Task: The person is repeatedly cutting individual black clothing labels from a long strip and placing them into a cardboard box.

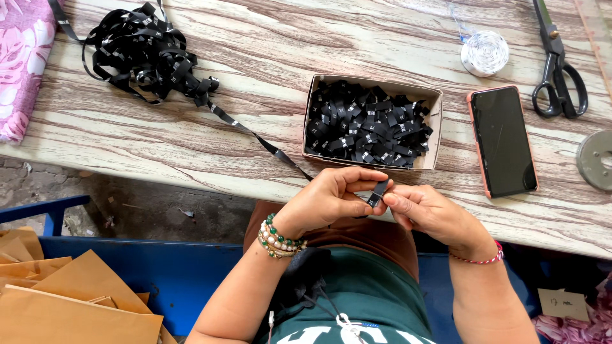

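Observation:
My left hand (331,199) and my right hand (428,213) meet at the near table edge, both pinching a small folded black label (377,192) at the end of a long black label ribbon (255,135). The ribbon trails back to a tangled pile of ribbon (143,54) at the far left of the table. Just beyond my hands stands a shallow cardboard box (436,130) filled with several cut black labels (366,130). Beaded bracelets circle my left wrist and a red cord my right.
A phone (503,141) with a pink case lies right of the box. Black scissors (556,70) and a white tape roll (485,53) sit at the far right, a grey metal disc (596,159) at the edge. Pink cloth (22,60) lies far left; brown envelopes (70,299) below.

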